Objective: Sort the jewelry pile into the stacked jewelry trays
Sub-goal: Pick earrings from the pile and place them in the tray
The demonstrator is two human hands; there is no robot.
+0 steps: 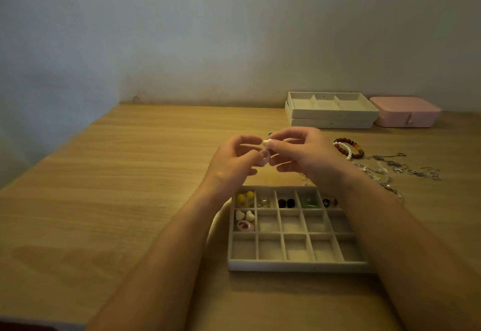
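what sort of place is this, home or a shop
Likely a home desk, not a shop: a plain wooden table against a bare wall, with a pink jewelry box and stacked trays by the wall.

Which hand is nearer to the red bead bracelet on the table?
Right. The right hand is just left of the red bead bracelet; the left hand is farther left, beyond the right hand. Both pinch a small pale piece.

Bare forearms enter from 7 and 5 o'clock, converging. The left hand (233, 160) and right hand (304, 152) meet at the fingertips, both pinching a small pale bead-like piece (266, 144) between them.
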